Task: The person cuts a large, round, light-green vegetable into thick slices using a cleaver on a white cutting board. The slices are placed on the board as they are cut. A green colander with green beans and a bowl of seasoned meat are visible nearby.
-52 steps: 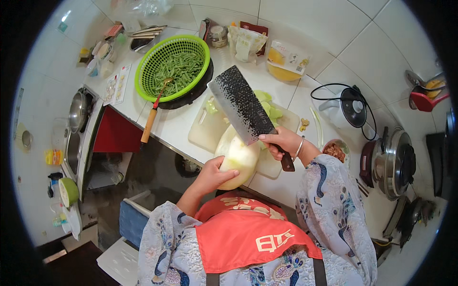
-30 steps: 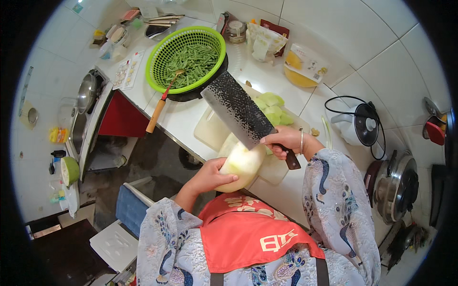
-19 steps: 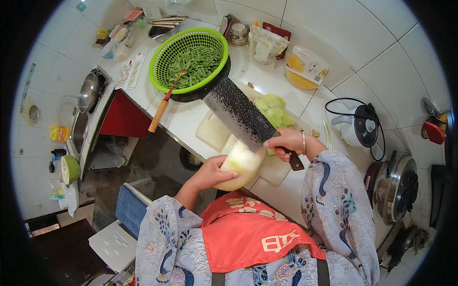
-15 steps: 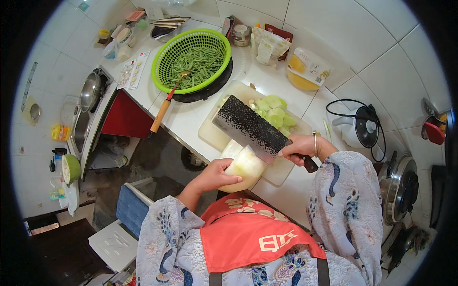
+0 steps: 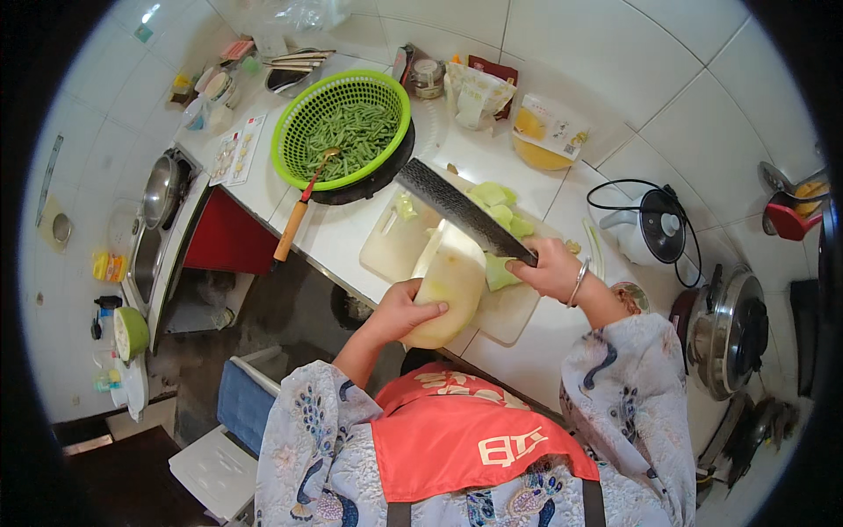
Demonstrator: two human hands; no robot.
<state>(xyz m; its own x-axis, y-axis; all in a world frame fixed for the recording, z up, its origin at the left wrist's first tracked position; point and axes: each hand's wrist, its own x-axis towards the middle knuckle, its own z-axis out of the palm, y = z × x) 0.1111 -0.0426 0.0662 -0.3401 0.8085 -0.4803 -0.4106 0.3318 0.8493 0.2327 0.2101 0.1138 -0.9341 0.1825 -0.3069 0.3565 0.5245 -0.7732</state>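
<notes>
My left hand [image 5: 404, 314] grips a large peeled piece of pale gourd [image 5: 455, 283] from its left side, tilted above the near edge of the cutting board [image 5: 511, 318]. A dark cleaver [image 5: 464, 209] with a speckled blade is in my right hand [image 5: 551, 272], its fingers closed round the handle, which they mostly hide. The blade reaches up and left across the board, just beyond the gourd; I cannot tell whether they touch. Pale green gourd pieces [image 5: 497, 195] lie behind the blade, and a small scrap [image 5: 405, 207] lies on the board's left part.
Cut green beans [image 5: 356, 132] fill a green basket [image 5: 284, 149] at the back left, with a wooden-handled spoon [image 5: 291, 230] over its rim. Packets [image 5: 546, 132] and a jar [image 5: 428, 79] stand along the wall. A white kettle [image 5: 625, 221] is at the right, a blue chair [image 5: 250, 408] below left.
The cleaver has turned so its broad face shows less. A gourd slice now shows below the blade. My left hand has tilted the gourd more upright, and the view has shifted slightly.
</notes>
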